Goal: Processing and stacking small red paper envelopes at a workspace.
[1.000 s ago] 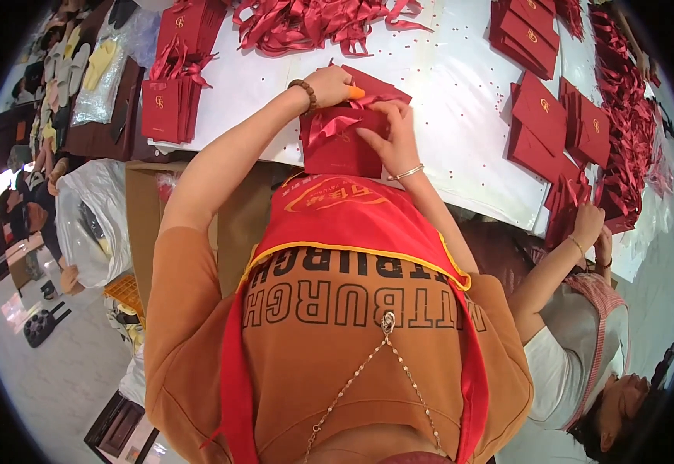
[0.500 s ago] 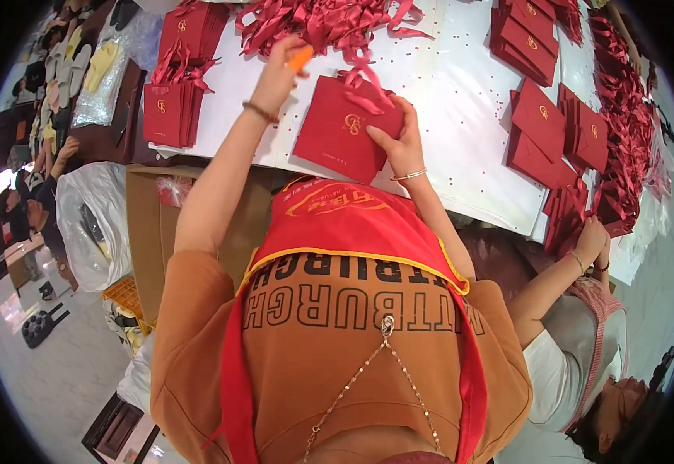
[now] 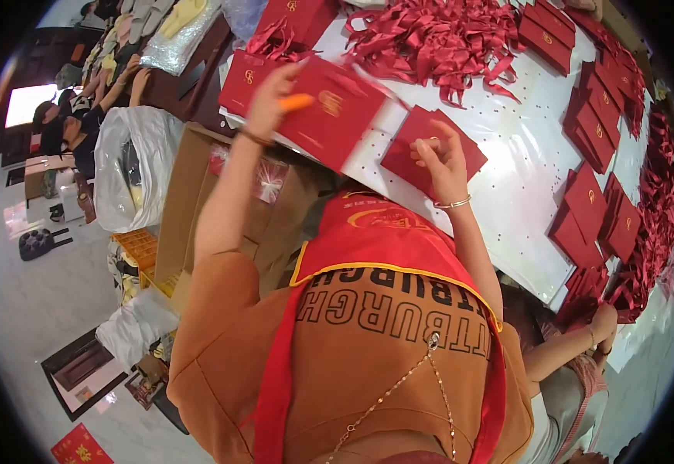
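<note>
A flat red paper gift bag [image 3: 337,108] with a gold emblem and ribbon at its top is held by its left side in my left hand [image 3: 269,100]. At the fingers of that hand sticks out a slender orange thing [image 3: 296,102]; whether it is worn on a finger or gripped I cannot tell. My right hand [image 3: 441,158] hovers over or touches a second red bag [image 3: 460,147] lying on the white table [image 3: 499,224]. Its index finger is raised and apart from the thumb, with nothing visible between them.
Beyond my hands lies a heap of red ribbons [image 3: 437,46]. More red bags [image 3: 588,124] are stacked at the right, others at the far left. A cardboard box [image 3: 182,185] stands below the table's edge. A co-worker's hands [image 3: 604,325] handle bags at the lower right.
The view has shifted, so the table appears farther right. My left hand, away from the bag before, now holds a bag. My right hand has let go of its bag and is over another lying one.
</note>
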The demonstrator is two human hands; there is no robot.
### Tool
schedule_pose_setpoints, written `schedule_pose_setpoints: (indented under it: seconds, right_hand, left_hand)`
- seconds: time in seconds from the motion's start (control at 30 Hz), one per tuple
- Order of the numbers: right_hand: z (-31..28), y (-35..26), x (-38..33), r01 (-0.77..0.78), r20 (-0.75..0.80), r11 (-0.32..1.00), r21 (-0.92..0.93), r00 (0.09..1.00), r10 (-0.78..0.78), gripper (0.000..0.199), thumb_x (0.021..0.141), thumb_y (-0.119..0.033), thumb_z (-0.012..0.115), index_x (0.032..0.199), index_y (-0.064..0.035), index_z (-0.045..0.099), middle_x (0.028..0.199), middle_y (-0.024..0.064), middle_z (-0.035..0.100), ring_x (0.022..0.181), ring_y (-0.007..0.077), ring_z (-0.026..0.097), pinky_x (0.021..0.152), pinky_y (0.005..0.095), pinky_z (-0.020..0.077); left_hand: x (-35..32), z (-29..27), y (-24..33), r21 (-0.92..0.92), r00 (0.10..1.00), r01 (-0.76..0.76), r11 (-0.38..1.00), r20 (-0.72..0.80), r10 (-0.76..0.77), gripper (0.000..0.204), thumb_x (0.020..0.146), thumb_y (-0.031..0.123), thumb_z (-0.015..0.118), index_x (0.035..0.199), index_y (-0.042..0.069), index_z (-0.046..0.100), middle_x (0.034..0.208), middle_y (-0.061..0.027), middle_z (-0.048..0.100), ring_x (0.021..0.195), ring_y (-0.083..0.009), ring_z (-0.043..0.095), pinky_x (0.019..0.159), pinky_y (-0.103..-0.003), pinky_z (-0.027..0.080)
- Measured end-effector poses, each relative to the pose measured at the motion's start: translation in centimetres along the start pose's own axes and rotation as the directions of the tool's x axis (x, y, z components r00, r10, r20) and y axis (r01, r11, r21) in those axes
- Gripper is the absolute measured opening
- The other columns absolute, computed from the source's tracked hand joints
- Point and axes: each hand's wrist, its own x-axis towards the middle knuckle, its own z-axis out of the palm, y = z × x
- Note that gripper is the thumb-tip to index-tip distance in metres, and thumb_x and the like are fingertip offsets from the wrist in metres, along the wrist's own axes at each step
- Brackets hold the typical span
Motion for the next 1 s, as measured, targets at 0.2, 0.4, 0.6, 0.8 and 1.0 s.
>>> schedule_pose_setpoints:
  seconds: [0.2, 0.4, 0.6, 0.8, 1.0]
  right_hand:
    - [-1.1, 2.1, -0.2, -0.088, 0.064, 0.978, -0.189, 0.993, 0.101, 0.028, 0.084, -0.015, 0.055, 0.108, -0.004, 0.049, 0.085, 0.0036, 0.057, 0.077, 0.0103, 0.055, 0.066, 0.0215, 0.0428]
    - [-2.3, 3.5, -0.4, -0.063, -0.057, 0.946, -0.319, 0.997, 0.048, 0.023, 0.081, -0.012, 0.058, 0.101, -0.0009, 0.055, 0.083, 0.0053, 0.06, 0.077, 0.0097, 0.056, 0.069, 0.023, 0.0444]
    - [-3.6, 2.7, 1.2, 0.037, -0.165, 0.903, -0.428, 0.979, -0.118, 0.022, 0.082, -0.013, 0.057, 0.1, -0.0005, 0.056, 0.087, 0.0068, 0.063, 0.076, 0.0116, 0.059, 0.071, 0.0238, 0.0456]
    - [-5.1, 1.5, 2.0, -0.03, -0.224, 0.842, -0.538, 0.969, -0.108, 0.022, 0.082, -0.011, 0.057, 0.102, -0.0014, 0.055, 0.09, 0.0041, 0.06, 0.082, 0.0086, 0.056, 0.071, 0.0221, 0.045]
    - [-5.3, 2.0, 3.0, 0.174, -0.041, 0.504, -0.846, 0.921, -0.387, 0.027, 0.075, -0.017, 0.061, 0.099, -0.0061, 0.058, 0.089, 0.0107, 0.059, 0.085, 0.0262, 0.054, 0.074, 0.0339, 0.0436]
  left_hand:
    - [4.0, -17.5, -1.6, -0.09, 0.977, 0.017, 0.996, -0.209, -0.036, 0.054, 0.072, -0.005, 0.06, 0.122, 0.003, 0.042, 0.107, -0.0094, 0.057, 0.094, -0.0172, 0.056, 0.081, -0.027, 0.046]
    - [7.9, -22.4, -9.4, 0.67, 0.971, 0.197, 0.716, -0.236, -0.047, 0.055, 0.068, 0.013, 0.07, 0.12, 0.017, 0.05, 0.097, -0.0108, 0.061, 0.086, -0.0178, 0.058, 0.078, -0.029, 0.045]
    - [7.5, -21.6, -11.7, 0.724, 0.958, 0.124, 0.678, -0.265, 0.108, 0.046, 0.077, 0.006, 0.058, 0.121, 0.012, 0.047, 0.101, -0.0091, 0.058, 0.089, -0.0167, 0.055, 0.08, -0.028, 0.044]
    - [7.0, -16.0, -6.2, 0.948, 0.835, 0.121, 0.294, -0.257, 0.487, 0.027, 0.076, 0.011, 0.059, 0.102, 0.007, 0.061, 0.09, -0.0115, 0.061, 0.083, -0.0224, 0.058, 0.074, -0.03, 0.045]
    - [8.7, 3.5, -4.1, 0.524, 0.897, -0.44, 0.729, 0.285, 0.337, 0.021, 0.077, 0.01, 0.056, 0.098, 0.007, 0.059, 0.091, -0.0116, 0.058, 0.087, -0.0251, 0.057, 0.075, -0.033, 0.045]
